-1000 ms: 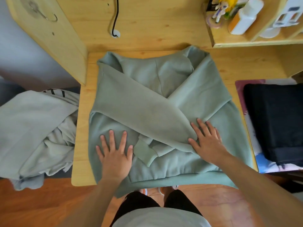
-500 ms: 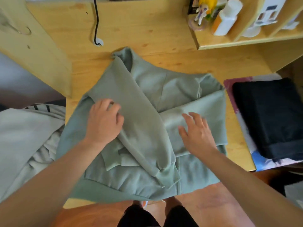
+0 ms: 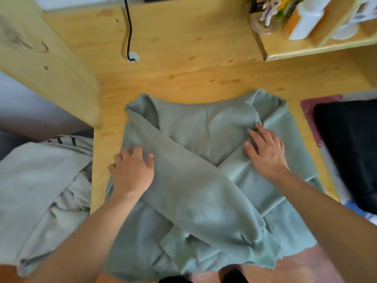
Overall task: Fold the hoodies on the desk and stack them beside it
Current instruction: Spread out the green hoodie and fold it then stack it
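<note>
The green hoodie (image 3: 204, 180) is hanging past the desk (image 3: 183, 78) front, its hem running out of frame below. The left hand (image 3: 132, 172) is covering the hoodie's left edge, fingertips hidden in cloth. Right of the hoodie, the black garment (image 3: 350, 150) is being cut off; left, the grey clothes (image 3: 40, 190) too. Shelf items (image 3: 306, 17) behind are blurring.
</note>
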`<move>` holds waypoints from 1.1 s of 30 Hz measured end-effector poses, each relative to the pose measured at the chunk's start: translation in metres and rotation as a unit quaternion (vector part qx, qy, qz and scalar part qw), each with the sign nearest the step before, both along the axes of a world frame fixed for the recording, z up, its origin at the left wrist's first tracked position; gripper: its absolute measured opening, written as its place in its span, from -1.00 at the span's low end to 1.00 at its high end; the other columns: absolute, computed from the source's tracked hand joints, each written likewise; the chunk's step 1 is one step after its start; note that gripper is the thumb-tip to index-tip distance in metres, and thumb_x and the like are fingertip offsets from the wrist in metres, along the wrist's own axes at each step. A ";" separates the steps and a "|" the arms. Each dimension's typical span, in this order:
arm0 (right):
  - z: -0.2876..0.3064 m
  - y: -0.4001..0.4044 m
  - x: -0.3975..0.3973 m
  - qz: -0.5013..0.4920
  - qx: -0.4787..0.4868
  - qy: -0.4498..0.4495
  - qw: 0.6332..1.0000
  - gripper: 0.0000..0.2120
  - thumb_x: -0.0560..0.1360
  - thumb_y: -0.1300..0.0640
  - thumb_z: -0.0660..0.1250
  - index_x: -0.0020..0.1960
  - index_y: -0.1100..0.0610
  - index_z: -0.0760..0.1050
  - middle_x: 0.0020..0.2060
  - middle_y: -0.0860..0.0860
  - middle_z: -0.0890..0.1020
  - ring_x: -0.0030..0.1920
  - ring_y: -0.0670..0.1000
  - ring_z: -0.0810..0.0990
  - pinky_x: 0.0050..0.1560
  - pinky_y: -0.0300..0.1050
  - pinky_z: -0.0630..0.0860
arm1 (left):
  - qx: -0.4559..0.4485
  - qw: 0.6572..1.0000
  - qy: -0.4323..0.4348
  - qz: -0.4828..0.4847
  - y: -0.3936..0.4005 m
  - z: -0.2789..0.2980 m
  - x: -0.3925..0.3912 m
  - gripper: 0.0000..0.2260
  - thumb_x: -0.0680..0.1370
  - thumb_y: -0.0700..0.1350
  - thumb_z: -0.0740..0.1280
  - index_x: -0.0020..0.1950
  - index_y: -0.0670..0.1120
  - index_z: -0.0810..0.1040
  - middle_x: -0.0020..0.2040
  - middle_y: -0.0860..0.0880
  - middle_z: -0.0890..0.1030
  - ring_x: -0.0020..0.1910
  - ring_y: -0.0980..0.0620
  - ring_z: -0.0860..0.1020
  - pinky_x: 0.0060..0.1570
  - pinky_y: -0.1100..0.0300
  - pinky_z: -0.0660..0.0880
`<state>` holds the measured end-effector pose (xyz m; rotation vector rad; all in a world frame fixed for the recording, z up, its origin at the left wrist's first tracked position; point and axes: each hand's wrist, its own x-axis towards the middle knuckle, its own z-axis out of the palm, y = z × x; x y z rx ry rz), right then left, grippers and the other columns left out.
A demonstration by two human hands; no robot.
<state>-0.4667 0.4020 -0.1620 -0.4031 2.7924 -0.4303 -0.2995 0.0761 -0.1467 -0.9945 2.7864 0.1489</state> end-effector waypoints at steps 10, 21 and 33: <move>-0.033 -0.021 0.015 -0.036 0.050 0.093 0.994 -0.32 0.63 -0.23 0.08 0.64 -0.01 -0.01 0.63 0.12 -0.04 0.57 0.21 0.08 0.60 0.16 -0.04 | -0.173 0.970 -0.078 -0.153 -0.121 -0.009 -0.090 -0.71 0.64 -0.06 0.16 0.27 -0.08 0.56 0.33 -0.21 0.38 0.32 -0.26 0.33 0.25 -0.15 0.36; -0.035 -0.025 0.015 -0.019 0.054 0.103 0.993 -0.28 0.59 -0.30 -0.02 0.65 -0.02 -0.05 0.63 0.12 -0.04 0.59 0.18 0.03 0.59 0.19 -0.02 | 0.002 0.996 0.055 -0.076 -0.043 -0.045 -0.087 -0.46 0.68 0.19 -0.10 0.64 0.06 0.17 0.63 -0.14 0.19 0.61 -0.21 0.11 0.56 -0.18 0.04; -0.033 0.003 -0.081 -0.021 0.125 0.064 0.990 -0.36 0.63 -0.31 -0.20 0.64 -0.09 0.01 0.64 -0.02 0.01 0.62 0.13 -0.14 0.58 0.23 -0.17 | 0.078 0.989 0.113 -0.053 0.074 -0.005 -0.032 -0.42 0.64 0.31 -0.12 0.66 0.22 -0.07 0.68 -0.07 -0.13 0.63 -0.27 -0.15 0.51 -0.38 -0.13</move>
